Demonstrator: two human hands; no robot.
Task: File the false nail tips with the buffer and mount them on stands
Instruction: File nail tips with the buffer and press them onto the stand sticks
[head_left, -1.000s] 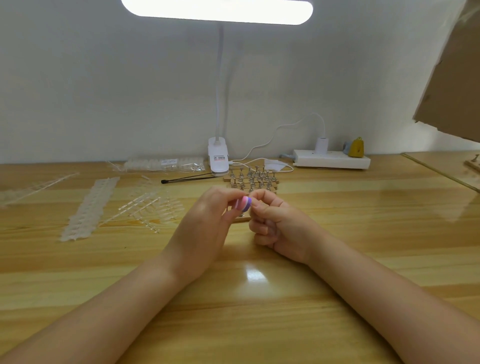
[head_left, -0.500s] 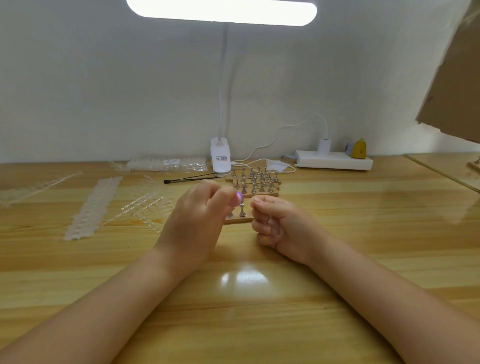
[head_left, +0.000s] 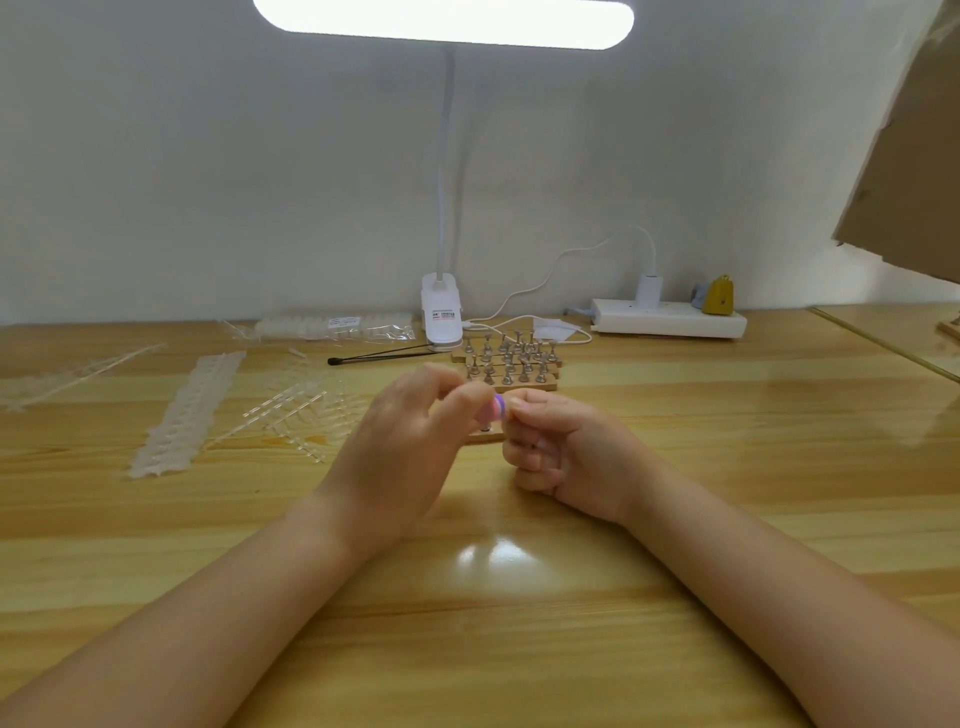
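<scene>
Hands: left hand (head_left: 402, 457) pinched the purple buffer (head_left: 496, 407); right hand (head_left: 563, 452) was curled, seemingly pinching a nail tip too small to see.
Relation: buffer met the right fingertips (head_left: 519, 402).
Stands: stands (head_left: 511, 364) lay just beyond both hands, slightly right.

Bright lamp (head_left: 444, 21) overhead; glare on table (head_left: 498, 553); left hand (head_left: 400, 457) motion-blurred.

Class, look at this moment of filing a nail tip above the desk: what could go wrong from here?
1. The right hand pinches something too small to see against the buffer held by the left hand; it could slip and vanish among the clear strips.
2. The hands work just above a wooden stand block; a slip might knock it.
</scene>
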